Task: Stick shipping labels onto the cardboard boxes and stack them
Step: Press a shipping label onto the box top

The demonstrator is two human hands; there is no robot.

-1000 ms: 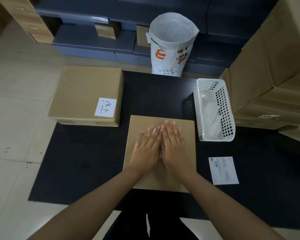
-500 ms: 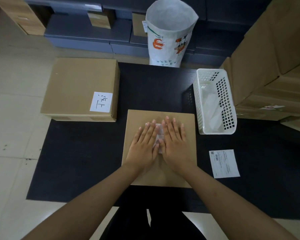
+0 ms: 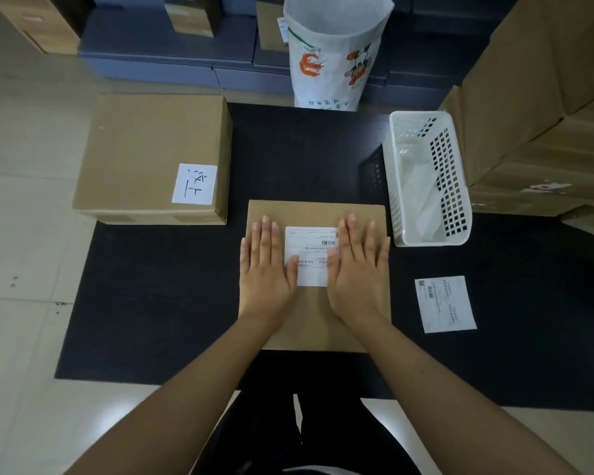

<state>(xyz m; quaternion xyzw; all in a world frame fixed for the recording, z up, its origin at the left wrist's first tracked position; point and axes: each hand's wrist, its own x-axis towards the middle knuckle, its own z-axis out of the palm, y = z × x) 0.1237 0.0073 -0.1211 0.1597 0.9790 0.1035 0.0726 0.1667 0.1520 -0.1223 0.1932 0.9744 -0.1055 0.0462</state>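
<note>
Both flat palms, left hand and right hand, gripping nothing, are sliding apart from the middle, uncovering the shipping label now smoothed onto the cardboard box, suggesting stacking comes next

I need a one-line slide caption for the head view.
Both hands, left and right, press a shipping label flat onto a cardboard box.

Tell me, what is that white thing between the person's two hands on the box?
In the head view, a white shipping label lies flat on the cardboard box, between the left hand and the right hand, whose inner edges overlap its sides.
</note>
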